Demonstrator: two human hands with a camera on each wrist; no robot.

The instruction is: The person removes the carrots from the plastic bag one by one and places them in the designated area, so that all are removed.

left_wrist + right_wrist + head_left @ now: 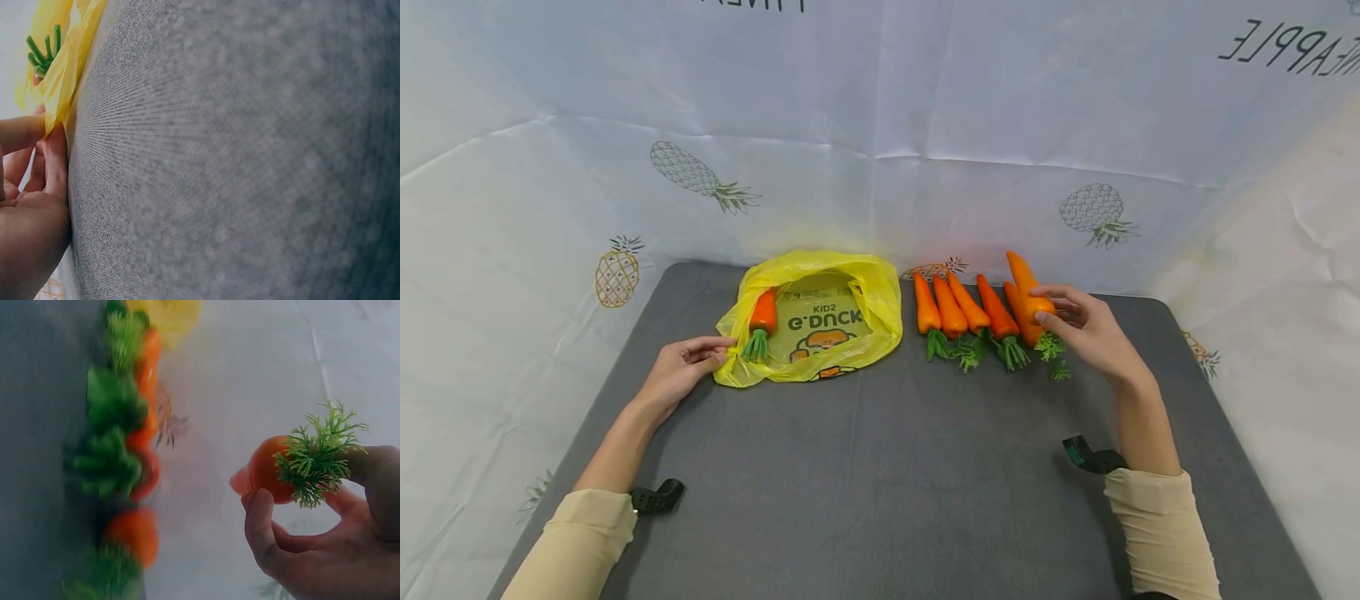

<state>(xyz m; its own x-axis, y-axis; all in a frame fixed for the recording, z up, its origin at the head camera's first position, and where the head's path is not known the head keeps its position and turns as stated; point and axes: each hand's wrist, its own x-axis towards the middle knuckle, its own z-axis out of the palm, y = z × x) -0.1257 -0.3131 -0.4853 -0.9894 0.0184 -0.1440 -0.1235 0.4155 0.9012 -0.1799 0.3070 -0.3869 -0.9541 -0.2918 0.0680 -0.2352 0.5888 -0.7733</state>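
Observation:
My left hand (673, 379) pinches the near left edge of a yellow plastic bag (882, 304), thumb and fingertips on the film in the left wrist view. The bag lies with its mouth spread open, printed with a duck cartoon. Inside its left side sits an orange carrot (764, 312) with a green stub top (42, 55). My right hand (1093, 333) holds another carrot (270, 464) by its thick end, feathery greens showing between thumb and fingers. That carrot is raised over the right end of a row of carrots (951, 312), tip pointing away from me.
Several carrots with differing green tops lie side by side right of the bag, tips toward the pineapple-print cloth (865, 200) behind. Grey fabric covers the table (880, 475). Black bands with small devices (657, 497) sit at both wrists.

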